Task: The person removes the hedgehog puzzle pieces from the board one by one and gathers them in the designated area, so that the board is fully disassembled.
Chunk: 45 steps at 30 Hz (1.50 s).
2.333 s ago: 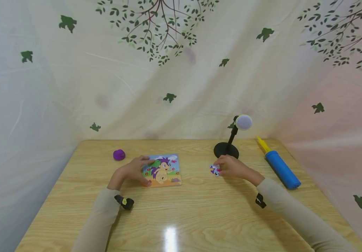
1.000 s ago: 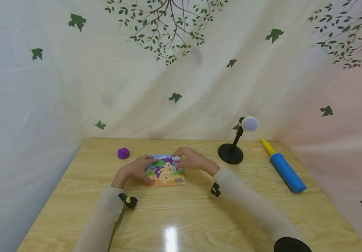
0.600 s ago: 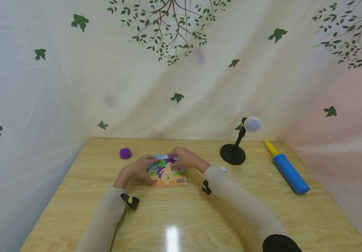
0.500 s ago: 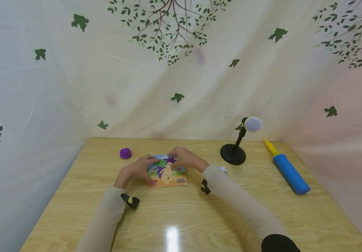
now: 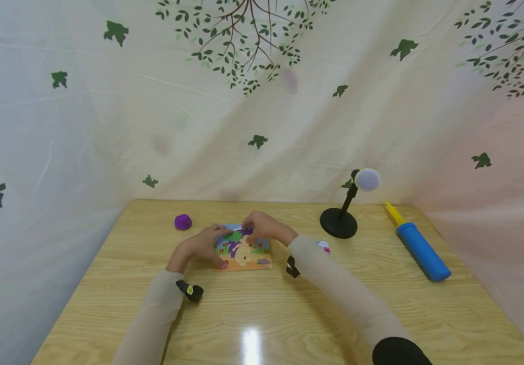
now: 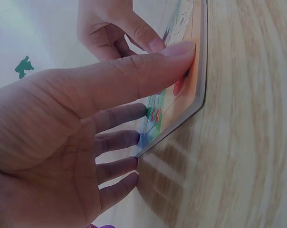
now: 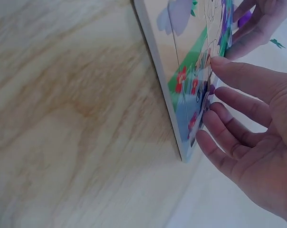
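From my end, the puzzle board [image 5: 243, 257] lies flat on the wooden table [image 5: 225, 314], and I judge the work well along: cut lines run through its cartoon animal, and most of the picture looks filled. I see at least 1 loose piece [image 5: 324, 247] left, on the table right of the board and partly hidden by the right sleeve [image 5: 337, 280]. The left hand [image 5: 201, 247] is spread wide over the board's left side, thumb on the near left corner, fingers nearly straight at the far part, steadying it by my reading. The right hand [image 5: 265, 226] has its thumb and fingertips partly bent over the upper right of the picture; I can't tell whether they pinch a piece or only press, and they hide what is seated there. A purple object [image 5: 182, 222] sits near the left hand, while the round-headed stand [image 5: 338, 223] and blue pump [image 5: 423, 252] are off to the right, obstructing neither hand. Only the hands and sleeve hamper my view.
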Motion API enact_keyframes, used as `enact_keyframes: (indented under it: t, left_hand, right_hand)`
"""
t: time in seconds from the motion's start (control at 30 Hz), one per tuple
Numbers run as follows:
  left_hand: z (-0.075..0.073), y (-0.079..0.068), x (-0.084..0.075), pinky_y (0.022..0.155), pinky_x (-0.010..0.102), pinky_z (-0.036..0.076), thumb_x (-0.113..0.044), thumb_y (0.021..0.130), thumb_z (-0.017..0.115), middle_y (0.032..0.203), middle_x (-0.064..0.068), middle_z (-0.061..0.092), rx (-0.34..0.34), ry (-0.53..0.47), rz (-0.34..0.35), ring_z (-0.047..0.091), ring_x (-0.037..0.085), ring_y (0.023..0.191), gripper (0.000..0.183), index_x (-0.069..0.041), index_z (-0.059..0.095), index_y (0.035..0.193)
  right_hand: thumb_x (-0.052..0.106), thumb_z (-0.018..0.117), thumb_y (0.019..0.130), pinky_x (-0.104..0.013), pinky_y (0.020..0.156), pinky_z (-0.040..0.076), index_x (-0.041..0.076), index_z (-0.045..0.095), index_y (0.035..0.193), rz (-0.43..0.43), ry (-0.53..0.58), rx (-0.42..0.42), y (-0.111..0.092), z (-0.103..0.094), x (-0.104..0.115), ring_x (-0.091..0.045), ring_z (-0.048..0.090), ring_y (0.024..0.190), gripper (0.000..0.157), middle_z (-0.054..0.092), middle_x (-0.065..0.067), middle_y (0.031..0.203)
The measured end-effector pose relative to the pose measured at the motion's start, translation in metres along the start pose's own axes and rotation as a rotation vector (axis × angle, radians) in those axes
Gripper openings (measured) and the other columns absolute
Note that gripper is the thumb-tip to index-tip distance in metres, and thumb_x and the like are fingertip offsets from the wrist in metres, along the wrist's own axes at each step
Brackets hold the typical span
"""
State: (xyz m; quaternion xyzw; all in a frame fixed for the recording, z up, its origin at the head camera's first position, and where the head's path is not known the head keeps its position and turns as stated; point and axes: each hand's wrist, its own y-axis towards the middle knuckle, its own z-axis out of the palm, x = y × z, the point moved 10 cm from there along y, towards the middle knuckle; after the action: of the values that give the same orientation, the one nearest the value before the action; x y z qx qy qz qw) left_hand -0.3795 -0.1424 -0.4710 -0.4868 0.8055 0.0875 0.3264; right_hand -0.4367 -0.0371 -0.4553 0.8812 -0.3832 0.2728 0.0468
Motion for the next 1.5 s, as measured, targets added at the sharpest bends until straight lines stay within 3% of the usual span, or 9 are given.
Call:
enact_keyframes:
  t: [0.17, 0.87, 1.1, 1.33, 1.5]
  left_hand:
    - [0.0006, 0.0000, 0.0009, 0.118, 0.069, 0.031, -0.028, 0.073, 0.091, 0.156, 0.025, 0.035, 0.003, -0.016, -0.023, 0.033, 0.049, 0.145, 0.099, -0.007, 0.040, 0.155]
    - [0.0014, -0.0002, 0.0047, 0.121, 0.070, 0.023, -0.029, 0.073, 0.091, 0.164, 0.031, 0.022, 0.012, -0.017, -0.062, 0.016, 0.054, 0.152, 0.102, -0.005, 0.036, 0.156]
    - [0.0012, 0.0002, 0.0026, 0.121, 0.069, 0.026, -0.029, 0.074, 0.091, 0.163, 0.030, 0.026, 0.010, -0.007, -0.056, 0.022, 0.053, 0.151, 0.101, -0.005, 0.037, 0.156]
    - [-0.0001, 0.0000, 0.0022, 0.121, 0.069, 0.026, -0.029, 0.074, 0.091, 0.163, 0.030, 0.026, 0.007, -0.006, -0.062, 0.023, 0.052, 0.151, 0.101, -0.005, 0.037, 0.156]
    - [0.0004, 0.0009, 0.0025, 0.120, 0.068, 0.028, -0.028, 0.073, 0.091, 0.161, 0.030, 0.028, 0.007, -0.002, -0.057, 0.026, 0.051, 0.149, 0.102, -0.004, 0.036, 0.156]
  right_hand:
    - [0.007, 0.081, 0.085, -0.040, 0.098, 0.058, -0.002, 0.071, 0.122, 0.023, 0.009, 0.016, 0.0019, 0.0004, -0.0025, -0.027, 0.069, 0.109, 0.039, 0.075, -0.014, 0.117]
    - [0.007, 0.084, 0.082, -0.040, 0.100, 0.057, -0.004, 0.071, 0.121, 0.031, 0.024, 0.033, 0.0054, 0.0004, -0.0039, -0.029, 0.068, 0.110, 0.043, 0.073, -0.017, 0.117]
    - [0.007, 0.084, 0.081, -0.040, 0.101, 0.057, -0.004, 0.069, 0.123, 0.036, 0.035, 0.036, 0.0057, -0.0004, -0.0051, -0.030, 0.067, 0.113, 0.045, 0.072, -0.017, 0.120]
    - [0.005, 0.084, 0.081, -0.036, 0.091, 0.059, -0.004, 0.069, 0.123, -0.003, 0.036, 0.030, 0.0068, -0.0009, -0.0032, -0.022, 0.068, 0.098, 0.045, 0.073, -0.016, 0.113]
    - [0.008, 0.084, 0.082, -0.031, 0.083, 0.056, -0.002, 0.070, 0.123, -0.009, -0.026, 0.009, 0.0049, -0.0023, 0.0004, -0.017, 0.059, 0.089, 0.044, 0.069, -0.012, 0.107]
